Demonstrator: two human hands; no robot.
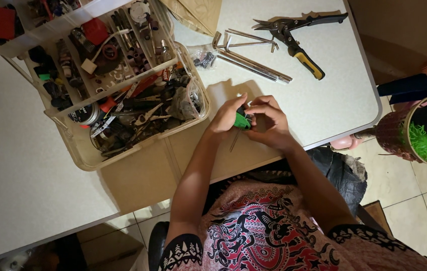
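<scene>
While both hands meet over table edge, left hand clenched on green-handled screwdriver, shaft pointing down toward body; right hand pinches at handle top. Judgement: steady grip, small turns, avoid slipping.

Toolbox left of snips

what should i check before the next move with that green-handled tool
1. Left hand on the green-handled tool: ok.
2. Right hand on it too: ok.
3. Tool's thin shaft clear of fingers: ok.
4. Tip's condition: cannot tell, too small.
5. Snips and metal rods out of the way on the white table: ok.
6. Open parts box beside the left arm: ok, apart.
</scene>
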